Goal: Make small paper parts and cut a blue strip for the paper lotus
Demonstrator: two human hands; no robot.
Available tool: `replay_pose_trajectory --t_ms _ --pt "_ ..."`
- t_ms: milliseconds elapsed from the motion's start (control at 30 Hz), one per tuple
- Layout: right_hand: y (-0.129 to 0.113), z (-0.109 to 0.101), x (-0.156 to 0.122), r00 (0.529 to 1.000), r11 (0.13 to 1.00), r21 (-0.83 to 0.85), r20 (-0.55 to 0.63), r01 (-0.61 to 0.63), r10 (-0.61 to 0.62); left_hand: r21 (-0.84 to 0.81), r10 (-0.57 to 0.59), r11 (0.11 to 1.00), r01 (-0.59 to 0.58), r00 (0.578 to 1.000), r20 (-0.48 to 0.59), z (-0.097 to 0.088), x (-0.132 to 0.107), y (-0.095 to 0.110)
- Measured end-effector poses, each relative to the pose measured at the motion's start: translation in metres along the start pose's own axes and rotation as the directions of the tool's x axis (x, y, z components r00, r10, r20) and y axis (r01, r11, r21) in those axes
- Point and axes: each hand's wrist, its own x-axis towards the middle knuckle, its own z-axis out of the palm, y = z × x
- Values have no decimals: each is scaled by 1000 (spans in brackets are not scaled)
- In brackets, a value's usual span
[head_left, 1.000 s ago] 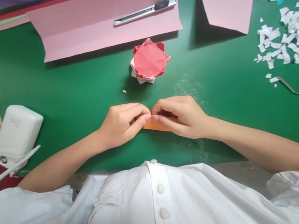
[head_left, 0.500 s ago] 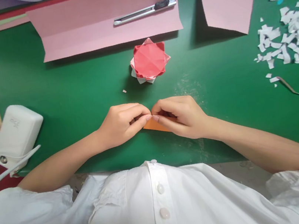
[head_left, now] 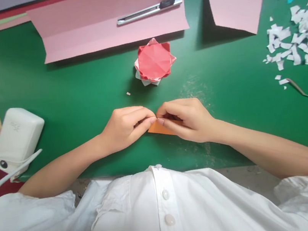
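Note:
Low over the green table, a folded piece of orange paper (head_left: 161,128) is pinched between my two hands. My left hand (head_left: 129,127) is closed, its thumb and forefinger on the paper's upper left corner. Right beside it, my right hand (head_left: 187,120) grips the same paper with thumb and fingertips and covers its right part. The fingertips of both hands almost meet. Beyond them stands a folded red and white paper flower (head_left: 154,61), seen from above.
A utility knife (head_left: 150,10) lies on a creased pink sheet (head_left: 78,38) at the back. Another folded pink sheet (head_left: 237,0) stands to its right. White paper scraps (head_left: 307,27) are heaped at far right. On the left sits a white power adapter (head_left: 20,137) with a cable.
Both hands keep almost the same pose on the orange paper. The objects at the back and right appear shifted very slightly, as if the camera view moved a little.

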Motion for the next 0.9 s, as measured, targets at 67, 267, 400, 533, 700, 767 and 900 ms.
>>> replay_pose_trajectory --t_ms 67,267,400,533,700,767,900 --pt "0 0 0 1000 1000 -3 -4 9 -9 -9 -15 1000 15 1000 3 0 0 0" --pt "1 0 0 999 999 -14 -12 37 -37 -17 -27 999 27 1000 11 -1 1 2" --pt "2 0 -1 999 999 -19 -2 33 -33 -34 -28 999 28 1000 5 -2 2 2" --pt "1 0 -1 999 999 -15 3 34 -33 -52 -61 997 62 998 19 -2 3 3" --pt "2 1 -1 998 998 -23 -16 55 -55 -93 -130 987 133 991 39 -3 3 4" --pt "2 1 -1 998 998 -29 -17 62 -63 -99 -141 984 145 989 45 -3 3 4" --pt "3 1 -2 998 997 -38 -17 64 -65 -105 -154 982 156 988 31 -3 3 3"
